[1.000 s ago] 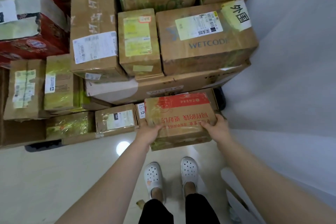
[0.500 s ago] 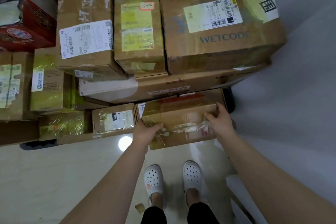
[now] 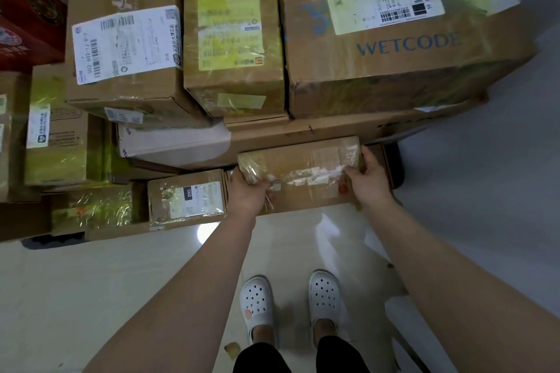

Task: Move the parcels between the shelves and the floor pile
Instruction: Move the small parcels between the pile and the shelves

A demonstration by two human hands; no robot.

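A flat brown taped parcel (image 3: 306, 174) sits at the bottom front of the stack, just below a long flat carton (image 3: 303, 136). My left hand (image 3: 247, 194) grips its left end, fingers curled over the corner. My right hand (image 3: 368, 180) holds its right end, thumb on the near face. The parcel's red printed top is hidden; only its taped side faces me.
Stacked above are a WETCODE box (image 3: 394, 48), a yellow-labelled box (image 3: 233, 39) and a white-labelled box (image 3: 127, 48). A small parcel marked 060 (image 3: 186, 197) lies left of my hands. Red cartons (image 3: 27, 18) stand far left. My white shoes (image 3: 291, 300) stand on glossy floor.
The held parcel has tipped and slid further in under the long carton, its red top turning out of sight. Both hands followed it forward, and my head moved closer.
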